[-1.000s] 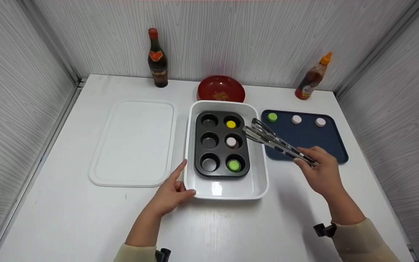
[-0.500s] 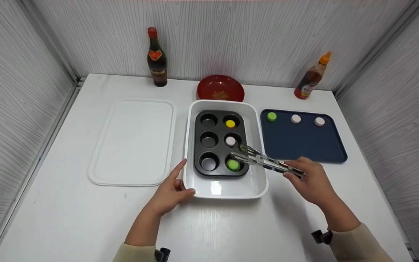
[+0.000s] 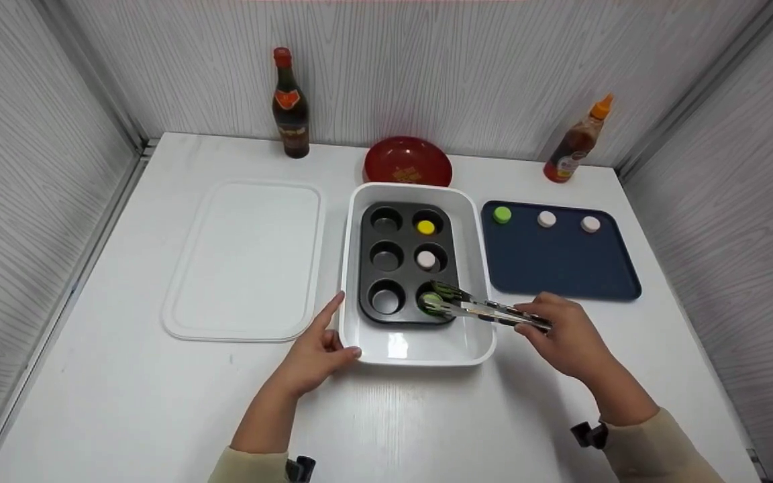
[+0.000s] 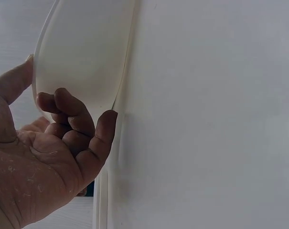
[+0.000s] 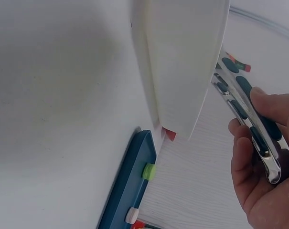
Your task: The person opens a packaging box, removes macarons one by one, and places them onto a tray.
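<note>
A white baking dish point(image 3: 477, 268) holds a black six-cup muffin tin point(image 3: 406, 241). Its right-hand cups hold a yellow piece point(image 3: 426, 227), a white piece point(image 3: 427, 259) and a green piece point(image 3: 431, 302). My right hand point(image 3: 561, 335) grips metal tongs point(image 3: 487, 310), whose tips sit at the green piece in the near right cup. My left hand point(image 3: 316, 352) rests against the dish's near left corner with thumb and index finger on its wall point(image 4: 82, 62). In the right wrist view my right hand point(image 5: 266, 171) grips the tongs point(image 5: 251, 129) beside the dish wall point(image 5: 182, 62).
A navy tray point(image 3: 561, 258) right of the dish carries a green piece point(image 3: 502, 215) and two white pieces point(image 3: 547, 219). A white lid point(image 3: 245, 258) lies left. A red bowl point(image 3: 406, 162), a dark bottle point(image 3: 290, 107) and an orange-capped sauce bottle point(image 3: 578, 142) stand at the back.
My right hand has brought the tongs from above the dish's right rim down and toward me, to the green piece in the near right cup. The left hand stayed still.
</note>
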A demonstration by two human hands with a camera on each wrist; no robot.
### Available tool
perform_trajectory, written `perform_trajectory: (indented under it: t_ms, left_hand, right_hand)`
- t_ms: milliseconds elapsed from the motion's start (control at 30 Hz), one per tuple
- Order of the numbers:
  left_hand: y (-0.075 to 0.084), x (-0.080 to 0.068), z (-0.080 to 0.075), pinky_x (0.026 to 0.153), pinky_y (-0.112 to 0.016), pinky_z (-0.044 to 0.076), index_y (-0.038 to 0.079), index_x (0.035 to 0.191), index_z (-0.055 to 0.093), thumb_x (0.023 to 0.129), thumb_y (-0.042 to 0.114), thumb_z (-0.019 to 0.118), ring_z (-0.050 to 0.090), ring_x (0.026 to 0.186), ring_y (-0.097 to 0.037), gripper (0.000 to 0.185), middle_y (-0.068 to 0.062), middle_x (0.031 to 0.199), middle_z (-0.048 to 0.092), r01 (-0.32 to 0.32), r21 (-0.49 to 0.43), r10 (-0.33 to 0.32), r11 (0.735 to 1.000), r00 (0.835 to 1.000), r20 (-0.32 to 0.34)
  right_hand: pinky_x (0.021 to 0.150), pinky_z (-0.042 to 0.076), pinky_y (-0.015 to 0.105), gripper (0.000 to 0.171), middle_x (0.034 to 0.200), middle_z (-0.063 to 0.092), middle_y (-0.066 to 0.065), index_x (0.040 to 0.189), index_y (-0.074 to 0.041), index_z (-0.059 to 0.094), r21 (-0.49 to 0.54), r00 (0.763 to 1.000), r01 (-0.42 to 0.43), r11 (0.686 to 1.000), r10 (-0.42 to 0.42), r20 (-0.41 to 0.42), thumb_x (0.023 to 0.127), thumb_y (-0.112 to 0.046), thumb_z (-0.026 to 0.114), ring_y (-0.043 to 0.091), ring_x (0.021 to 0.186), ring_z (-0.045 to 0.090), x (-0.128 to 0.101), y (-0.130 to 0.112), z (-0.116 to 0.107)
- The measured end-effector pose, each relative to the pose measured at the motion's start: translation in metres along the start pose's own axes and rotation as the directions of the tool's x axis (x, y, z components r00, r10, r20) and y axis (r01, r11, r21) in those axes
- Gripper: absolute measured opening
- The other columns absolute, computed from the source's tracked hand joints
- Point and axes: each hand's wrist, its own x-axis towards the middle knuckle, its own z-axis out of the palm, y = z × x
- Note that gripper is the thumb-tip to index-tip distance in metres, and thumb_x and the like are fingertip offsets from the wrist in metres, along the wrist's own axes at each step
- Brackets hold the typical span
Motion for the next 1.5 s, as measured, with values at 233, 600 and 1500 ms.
perform_trajectory:
  t_ms: [233,600,1500]
  left_hand:
    - [0.000,0.000,0.000,0.063,-0.025,0.043,0.013,0.170,0.021,0.089,0.003,0.081,0.050,0.066,-0.013,0.102,-0.001,0.071,0.058,-0.004,-0.005,0.004,1.000,1.000,0.004]
    - [0.003,-0.001,0.000,0.062,-0.025,0.043,0.011,0.170,0.022,0.089,0.003,0.081,0.051,0.067,-0.012,0.101,-0.002,0.072,0.059,-0.005,-0.006,0.006,1.000,1.000,0.001]
    - [0.000,0.000,-0.001,0.062,-0.024,0.044,0.009,0.170,0.021,0.089,0.001,0.081,0.052,0.066,-0.011,0.101,-0.002,0.072,0.058,-0.034,-0.038,0.034,0.999,0.999,0.018]
  right_hand:
    - [0.066,0.053,0.027,0.032,0.089,0.064,-0.001,0.112,-0.002,0.081,-0.043,0.998,0.066,0.997,-0.067,-0.012,0.082,0.007,0.086,0.007,0.075,0.057,0.005,-0.002,0.004]
    - [0.067,0.056,0.028,0.030,0.089,0.064,-0.001,0.108,-0.005,0.082,-0.051,0.998,0.047,0.998,-0.049,-0.030,0.081,0.008,0.086,0.008,0.074,0.059,0.005,-0.005,0.009]
    - [0.065,0.046,0.015,0.032,0.089,0.065,-0.003,0.110,0.000,0.082,0.045,0.980,0.064,0.997,-0.055,-0.189,0.080,0.012,0.086,0.008,0.071,0.056,-0.003,-0.005,-0.001]
